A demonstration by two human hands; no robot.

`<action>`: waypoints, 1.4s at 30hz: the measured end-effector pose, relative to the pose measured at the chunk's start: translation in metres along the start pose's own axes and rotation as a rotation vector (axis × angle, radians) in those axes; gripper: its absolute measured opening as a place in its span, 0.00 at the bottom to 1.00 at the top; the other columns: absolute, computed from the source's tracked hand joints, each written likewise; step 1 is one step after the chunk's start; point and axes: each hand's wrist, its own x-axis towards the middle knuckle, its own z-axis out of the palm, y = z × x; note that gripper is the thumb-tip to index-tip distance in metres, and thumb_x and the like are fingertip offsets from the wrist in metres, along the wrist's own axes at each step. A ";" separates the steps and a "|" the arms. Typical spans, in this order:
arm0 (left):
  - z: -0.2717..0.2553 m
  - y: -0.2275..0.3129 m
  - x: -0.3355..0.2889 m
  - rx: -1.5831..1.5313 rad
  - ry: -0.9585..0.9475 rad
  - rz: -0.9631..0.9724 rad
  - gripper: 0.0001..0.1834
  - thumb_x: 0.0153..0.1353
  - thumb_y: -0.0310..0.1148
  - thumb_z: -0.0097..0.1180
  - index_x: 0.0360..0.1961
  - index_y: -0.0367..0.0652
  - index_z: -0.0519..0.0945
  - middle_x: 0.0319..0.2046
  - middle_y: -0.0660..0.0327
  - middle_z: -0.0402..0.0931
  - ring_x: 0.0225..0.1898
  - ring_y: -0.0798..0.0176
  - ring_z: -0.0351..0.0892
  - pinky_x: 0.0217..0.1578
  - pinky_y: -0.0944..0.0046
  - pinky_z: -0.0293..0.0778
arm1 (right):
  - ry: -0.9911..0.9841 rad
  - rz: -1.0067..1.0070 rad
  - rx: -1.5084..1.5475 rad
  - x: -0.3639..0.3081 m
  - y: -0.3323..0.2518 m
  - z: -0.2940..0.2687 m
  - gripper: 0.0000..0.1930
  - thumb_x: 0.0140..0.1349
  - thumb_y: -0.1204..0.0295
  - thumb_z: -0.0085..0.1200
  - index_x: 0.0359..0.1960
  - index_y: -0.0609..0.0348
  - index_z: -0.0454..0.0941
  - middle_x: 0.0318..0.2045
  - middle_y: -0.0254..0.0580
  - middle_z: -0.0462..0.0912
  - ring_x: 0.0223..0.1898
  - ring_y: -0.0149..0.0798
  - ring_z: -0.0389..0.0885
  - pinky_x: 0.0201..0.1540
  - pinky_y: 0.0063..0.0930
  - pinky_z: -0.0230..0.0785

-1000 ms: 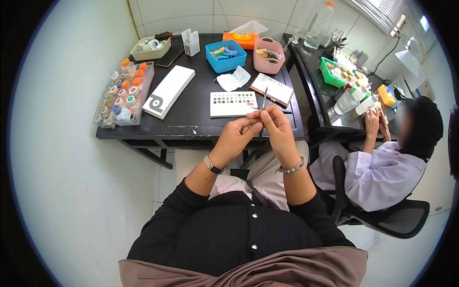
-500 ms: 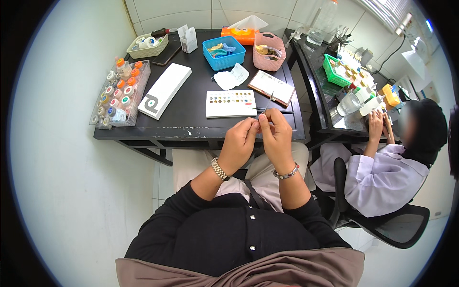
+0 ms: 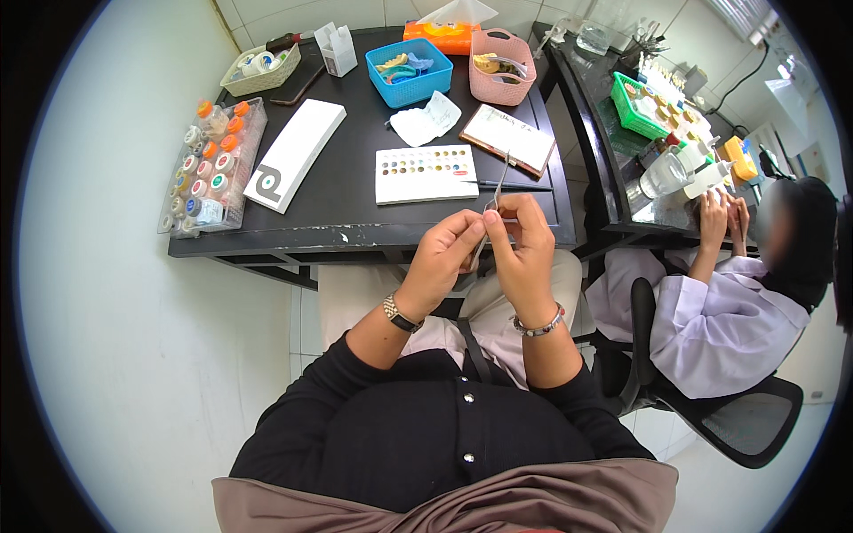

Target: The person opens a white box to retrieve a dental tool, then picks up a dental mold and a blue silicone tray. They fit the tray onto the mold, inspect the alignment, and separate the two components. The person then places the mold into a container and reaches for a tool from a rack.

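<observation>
Just off the front edge of the black desk, my right hand grips a slim silver tool that looks like tweezers. One end points up past the fingers, and part of it shows below them. Close against it, my left hand is closed in a pinch; whatever lies between its fingertips is too small or hidden to make out. Beyond both hands lies a white palette with rows of small coloured wells. A thin black brush rests at its right side, and a clipboard with paper is behind that.
A crumpled white tissue, blue basket and pink basket stand farther back on the desk. At left are a long white box and a clear rack of bottles. A co-worker sits at the right-hand bench.
The silver tool now shows more, reaching above and below my right fingers. My hands remain close together at the desk edge. The view has shifted slightly.
</observation>
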 end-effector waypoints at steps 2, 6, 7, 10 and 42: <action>0.001 0.002 -0.001 -0.025 -0.015 -0.015 0.12 0.68 0.40 0.50 0.37 0.42 0.76 0.18 0.77 0.59 0.18 0.83 0.51 0.18 0.78 0.50 | 0.001 0.013 -0.002 -0.001 0.001 -0.002 0.07 0.60 0.74 0.55 0.35 0.66 0.74 0.30 0.42 0.75 0.32 0.36 0.77 0.36 0.27 0.73; -0.003 -0.002 0.003 0.084 0.031 0.040 0.08 0.65 0.35 0.55 0.35 0.41 0.75 0.18 0.78 0.56 0.19 0.83 0.50 0.20 0.78 0.49 | 0.003 0.093 0.079 -0.004 -0.003 0.001 0.08 0.60 0.74 0.56 0.37 0.67 0.75 0.35 0.43 0.80 0.38 0.34 0.80 0.39 0.25 0.74; -0.006 -0.008 0.005 0.109 0.049 0.078 0.07 0.64 0.33 0.56 0.34 0.41 0.75 0.18 0.78 0.56 0.20 0.83 0.49 0.20 0.79 0.49 | -0.010 0.174 0.129 -0.005 -0.002 0.002 0.08 0.60 0.74 0.56 0.37 0.67 0.76 0.36 0.43 0.81 0.39 0.33 0.80 0.39 0.24 0.74; -0.013 -0.015 0.009 0.220 0.100 0.123 0.04 0.62 0.28 0.57 0.34 0.41 0.75 0.18 0.78 0.56 0.20 0.84 0.51 0.21 0.80 0.50 | -0.041 0.358 0.266 -0.005 0.003 0.006 0.08 0.62 0.75 0.55 0.38 0.69 0.76 0.38 0.45 0.82 0.41 0.32 0.81 0.40 0.22 0.74; -0.061 0.005 0.010 -0.401 0.265 -0.074 0.15 0.63 0.25 0.36 0.50 0.37 0.65 0.31 0.65 0.61 0.28 0.73 0.60 0.29 0.73 0.62 | 0.183 0.354 0.766 0.022 0.088 -0.082 0.12 0.68 0.64 0.48 0.36 0.62 0.74 0.25 0.41 0.80 0.21 0.27 0.74 0.24 0.18 0.67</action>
